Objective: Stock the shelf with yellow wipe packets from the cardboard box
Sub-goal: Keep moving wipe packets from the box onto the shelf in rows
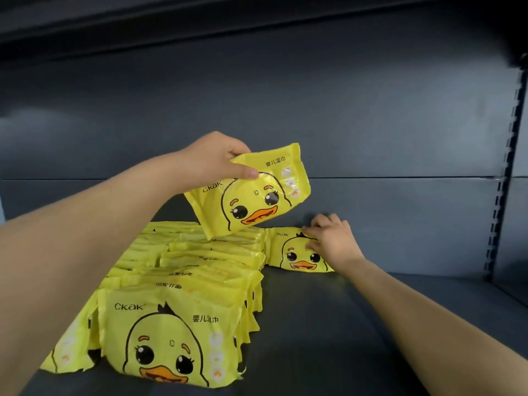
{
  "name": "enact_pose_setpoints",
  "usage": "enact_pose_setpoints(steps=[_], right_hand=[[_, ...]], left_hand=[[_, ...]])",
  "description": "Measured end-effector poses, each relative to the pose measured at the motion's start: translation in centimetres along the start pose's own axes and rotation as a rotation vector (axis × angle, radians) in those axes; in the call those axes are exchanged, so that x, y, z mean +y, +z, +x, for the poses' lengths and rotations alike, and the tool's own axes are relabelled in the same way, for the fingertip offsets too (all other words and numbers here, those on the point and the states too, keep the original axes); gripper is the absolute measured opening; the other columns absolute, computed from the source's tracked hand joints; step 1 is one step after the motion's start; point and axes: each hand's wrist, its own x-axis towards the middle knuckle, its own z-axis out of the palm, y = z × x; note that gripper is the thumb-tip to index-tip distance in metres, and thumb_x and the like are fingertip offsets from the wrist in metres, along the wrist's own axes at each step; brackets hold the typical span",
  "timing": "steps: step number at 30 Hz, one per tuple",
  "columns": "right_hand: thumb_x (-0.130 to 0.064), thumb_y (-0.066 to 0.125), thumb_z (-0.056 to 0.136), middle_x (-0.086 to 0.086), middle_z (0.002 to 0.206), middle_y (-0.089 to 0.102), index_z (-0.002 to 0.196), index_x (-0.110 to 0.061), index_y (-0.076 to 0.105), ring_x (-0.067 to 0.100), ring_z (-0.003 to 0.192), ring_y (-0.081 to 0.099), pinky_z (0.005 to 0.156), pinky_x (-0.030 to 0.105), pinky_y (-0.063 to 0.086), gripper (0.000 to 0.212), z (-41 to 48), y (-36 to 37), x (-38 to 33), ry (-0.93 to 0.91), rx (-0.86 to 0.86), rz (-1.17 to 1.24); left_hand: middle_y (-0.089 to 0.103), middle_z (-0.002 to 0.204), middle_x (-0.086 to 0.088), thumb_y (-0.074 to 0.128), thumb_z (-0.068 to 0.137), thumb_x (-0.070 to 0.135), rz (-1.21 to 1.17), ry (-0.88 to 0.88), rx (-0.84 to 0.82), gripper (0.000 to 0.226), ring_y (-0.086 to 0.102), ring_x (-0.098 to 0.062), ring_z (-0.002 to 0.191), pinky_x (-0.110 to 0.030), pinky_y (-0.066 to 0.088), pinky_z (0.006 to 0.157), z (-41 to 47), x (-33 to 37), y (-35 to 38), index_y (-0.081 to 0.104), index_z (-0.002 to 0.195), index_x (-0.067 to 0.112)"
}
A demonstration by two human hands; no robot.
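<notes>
Where a row of yellow packets [183, 281] fills the left of the dark shelf [357, 324], before a grey back panel [343, 110] and slotted upright [497, 201], my left hand [214, 158] pinches a raised packet [257, 195] above the row's far end; my right hand [333, 242] grips an upright packet [294, 254] just beside it.

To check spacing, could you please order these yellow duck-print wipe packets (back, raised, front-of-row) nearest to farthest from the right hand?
1. Yellow duck-print back packet, gripped by the right hand, rear right.
2. The raised packet, in the left hand, upper left.
3. The front packet of the row, lower left.
</notes>
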Motion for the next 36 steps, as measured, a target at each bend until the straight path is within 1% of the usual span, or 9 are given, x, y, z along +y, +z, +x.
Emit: enact_pose_setpoints(steps=[4,10,15,20,23,27,31,33,36], right_hand=[[-0.036,0.054,0.092,0.0,0.137,0.04,0.143,-0.026,0.038,0.022,0.125,0.035,0.1,0.033,0.03,0.054,-0.3,-0.7,-0.4,0.036,-0.053,-0.029],[-0.048,0.066,0.081,0.005,0.143,0.039,0.145,-0.018,0.03,0.024,0.133,0.032,0.105,0.04,0.033,0.08,-3.6,-4.6,-0.1,0.236,-0.112,0.191],[-0.043,0.058,0.088,0.007,0.138,0.045,0.134,-0.014,0.044,0.024,0.129,0.037,0.104,0.039,0.037,0.056,-8.5,-7.9,0.8,0.278,-0.189,0.251],[-0.041,0.055,0.089,0.007,0.134,0.049,0.128,-0.009,0.048,0.025,0.125,0.043,0.102,0.04,0.04,0.051,-12.1,-9.4,1.4,0.311,-0.336,0.195],[-0.041,0.055,0.089,0.008,0.129,0.051,0.124,-0.009,0.051,0.025,0.119,0.047,0.098,0.039,0.043,0.047,-13.0,-10.3,1.6,0.305,-0.398,0.196],[-0.04,0.054,0.09,0.005,0.13,0.051,0.126,-0.012,0.05,0.023,0.121,0.046,0.1,0.038,0.042,0.046,-13.7,-10.4,2.2,0.275,-0.434,0.185],[-0.039,0.054,0.09,0.006,0.129,0.051,0.124,-0.01,0.05,0.023,0.119,0.047,0.098,0.036,0.042,0.045,-13.6,-9.8,2.8,0.244,-0.441,0.177],[-0.039,0.055,0.089,0.006,0.128,0.051,0.123,-0.01,0.05,0.023,0.118,0.047,0.097,0.035,0.042,0.045,-13.3,-9.5,3.0,0.236,-0.432,0.192],[-0.038,0.054,0.091,0.005,0.131,0.05,0.126,-0.011,0.049,0.021,0.121,0.045,0.098,0.032,0.04,0.045,-12.9,-9.3,3.1,0.21,-0.437,0.216]], left_hand=[[0.067,0.088,0.012,0.067,0.083,0.027,-0.012,0.031,-0.014,0.015,0.061,0.002,0.082,-0.017,0.047,0.074,0.1,0.4,0.6,0.066,0.096,0.02],[0.07,0.099,-0.001,0.067,0.084,0.024,-0.044,0.103,0.01,0.019,0.066,-0.012,0.091,-0.031,0.054,0.083,1.0,2.3,1.4,0.067,0.099,0.013],[0.068,0.1,-0.006,0.068,0.084,0.026,-0.003,0.164,-0.023,0.02,0.064,-0.021,0.094,-0.042,0.052,0.086,2.8,4.4,3.7,0.066,0.098,0.013],[0.06,0.09,-0.001,0.066,0.085,0.03,0.106,0.229,-0.106,0.019,0.056,-0.02,0.086,-0.028,0.039,0.066,4.3,6.4,7.7,0.065,0.096,0.015],[0.055,0.085,0.0,0.064,0.087,0.026,0.199,0.263,-0.157,0.017,0.049,-0.017,0.078,-0.025,0.032,0.058,4.9,6.9,10.3,0.064,0.096,0.012],[0.053,0.087,-0.001,0.062,0.088,0.023,0.368,0.275,-0.253,0.009,0.047,-0.02,0.083,-0.029,0.034,0.068,6.2,6.3,13.3,0.059,0.09,0.015],[0.05,0.088,-0.004,0.062,0.088,0.021,0.503,0.203,-0.354,0.01,0.051,-0.026,0.088,-0.032,0.038,0.071,7.2,4.5,15.6,0.053,0.085,0.017],[0.052,0.099,-0.008,0.06,0.09,0.02,0.615,0.144,-0.411,0.01,0.054,-0.029,0.099,-0.033,0.04,0.074,7.1,3.5,16.5,0.056,0.097,0.013],[0.05,0.125,-0.01,0.066,0.086,0.021,0.762,0.092,-0.471,0.044,0.051,-0.028,0.116,-0.037,0.044,0.084,6.6,2.3,17.1,0.047,0.125,0.012]])
